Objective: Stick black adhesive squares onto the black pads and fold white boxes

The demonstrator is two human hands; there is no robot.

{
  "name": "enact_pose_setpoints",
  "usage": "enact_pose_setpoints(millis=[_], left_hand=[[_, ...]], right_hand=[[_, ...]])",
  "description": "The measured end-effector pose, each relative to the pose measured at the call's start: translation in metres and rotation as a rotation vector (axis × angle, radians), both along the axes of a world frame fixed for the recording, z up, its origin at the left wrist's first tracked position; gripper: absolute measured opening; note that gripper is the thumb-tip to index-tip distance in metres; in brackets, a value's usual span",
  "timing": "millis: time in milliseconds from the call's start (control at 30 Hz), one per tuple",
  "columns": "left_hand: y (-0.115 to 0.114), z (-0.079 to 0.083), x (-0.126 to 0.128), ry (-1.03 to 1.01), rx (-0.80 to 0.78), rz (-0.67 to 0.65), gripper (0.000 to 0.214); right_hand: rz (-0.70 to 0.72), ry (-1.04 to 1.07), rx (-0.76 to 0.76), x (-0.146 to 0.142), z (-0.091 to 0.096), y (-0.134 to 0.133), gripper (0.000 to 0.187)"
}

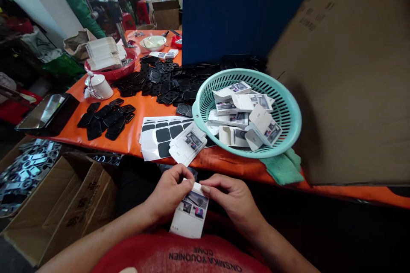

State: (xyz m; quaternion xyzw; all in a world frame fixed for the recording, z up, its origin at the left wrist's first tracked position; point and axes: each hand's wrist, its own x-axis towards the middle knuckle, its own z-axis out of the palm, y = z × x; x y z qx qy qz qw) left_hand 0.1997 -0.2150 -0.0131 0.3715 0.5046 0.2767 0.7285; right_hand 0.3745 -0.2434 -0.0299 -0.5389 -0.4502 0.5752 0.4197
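Observation:
A small white printed carton (190,217) is held upright over my lap, just below the table's front edge. My left hand (169,192) grips its upper left side with curled fingers. My right hand (229,198) pinches its top flap from the right. Straight ahead on the orange table (141,111) stands a teal basket (290,111) holding several more white cartons. Two flat cartons (187,143) lie on sheets of black stickers (158,134) at the table's near edge.
Many black plastic pads (107,119) are spread over the table. A large cardboard sheet (349,76) rises at the right, a blue board (230,8) behind. A white cup (99,86), a red basket (120,70) and an open cardboard box (64,204) are at the left.

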Motion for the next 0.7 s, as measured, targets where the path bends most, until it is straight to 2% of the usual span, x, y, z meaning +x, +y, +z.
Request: enact_pose_setpoints(millis=[233, 300, 400, 467, 533, 633, 700], left_hand=[[0.0, 0.004, 0.001, -0.001, 0.001, -0.043, 0.026], [-0.001, 0.003, 0.001, -0.002, -0.017, -0.035, 0.029], [-0.002, 0.001, -0.002, -0.004, -0.029, -0.021, 0.031], [-0.003, -0.001, -0.006, 0.01, 0.095, -0.045, 0.028], [-0.004, -0.003, -0.012, 0.039, 0.308, -0.1, 0.028], [-0.001, -0.005, -0.023, 0.077, 0.52, -0.218, 0.036], [0.008, -0.007, -0.03, 0.142, 0.635, -0.268, 0.038]], right_hand=[[0.013, 0.103, -0.195, 0.0, 0.004, 0.006, 0.02], [-0.006, 0.052, -0.161, -0.001, 0.003, 0.005, 0.019], [-0.003, -0.049, 0.003, 0.001, 0.002, 0.0, 0.015], [0.046, -0.04, 0.139, 0.004, 0.0, -0.005, 0.015], [0.113, 0.006, 0.216, 0.004, -0.003, -0.011, 0.016], [0.147, -0.01, 0.183, 0.002, -0.009, -0.019, 0.018], [0.096, -0.081, 0.177, 0.001, -0.009, -0.017, 0.019]])
